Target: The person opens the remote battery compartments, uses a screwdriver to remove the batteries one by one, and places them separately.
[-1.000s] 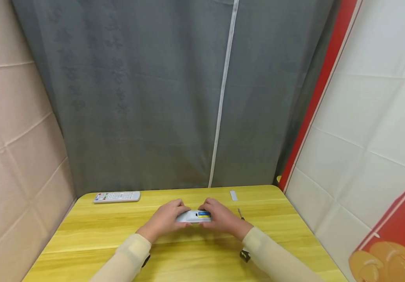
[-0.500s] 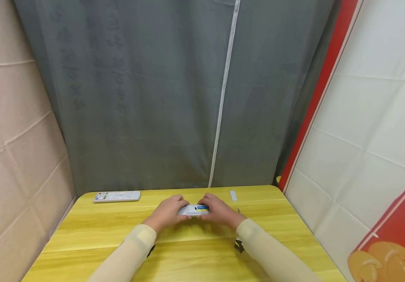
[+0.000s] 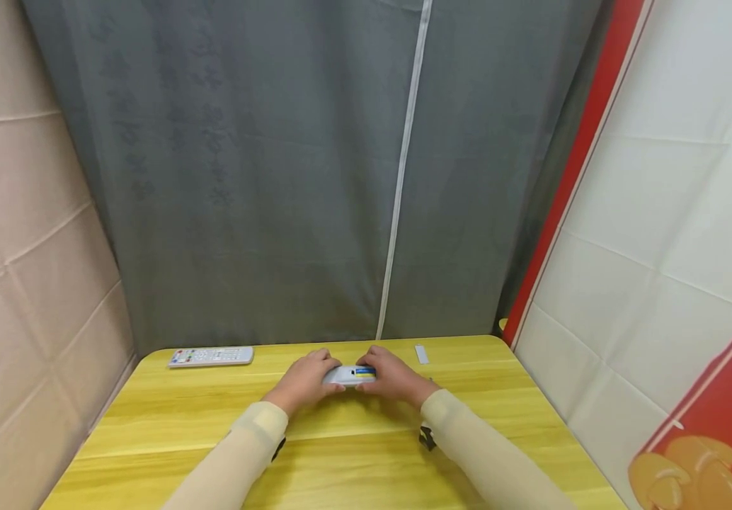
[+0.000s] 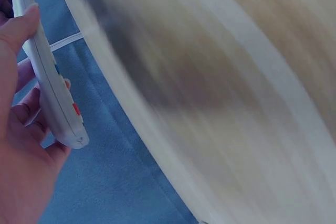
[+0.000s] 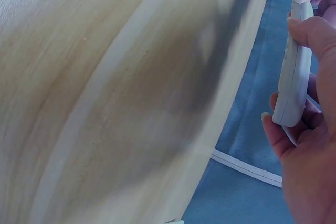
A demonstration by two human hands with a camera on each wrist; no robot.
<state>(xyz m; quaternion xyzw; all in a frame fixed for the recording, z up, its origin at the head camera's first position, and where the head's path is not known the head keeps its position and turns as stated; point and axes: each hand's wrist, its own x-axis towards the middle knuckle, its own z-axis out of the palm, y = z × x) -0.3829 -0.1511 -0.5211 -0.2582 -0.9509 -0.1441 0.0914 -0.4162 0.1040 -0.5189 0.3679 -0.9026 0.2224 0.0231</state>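
Observation:
Both hands hold a white remote control (image 3: 339,377) over the middle of the table, with its back facing up. Its battery compartment is uncovered, and a blue-and-yellow battery (image 3: 364,372) shows inside. My left hand (image 3: 302,381) grips one end between thumb and fingers. Around the other end, beside the battery, curls my right hand (image 3: 396,377). In the left wrist view the remote (image 4: 50,82) shows its side edge, with coloured buttons on the face turned down. From the right wrist, the remote's edge (image 5: 295,77) appears between thumb and fingers.
A second white remote control (image 3: 211,356) lies face up at the table's far left. Toward the far right lies a small white battery cover (image 3: 421,354). A grey curtain (image 3: 264,212) hangs behind the yellow wooden table (image 3: 353,467).
Both hands have moved slightly away from me, toward the far edge, carrying the remote control. The thin metal-tipped tool by the right wrist has become mostly hidden.

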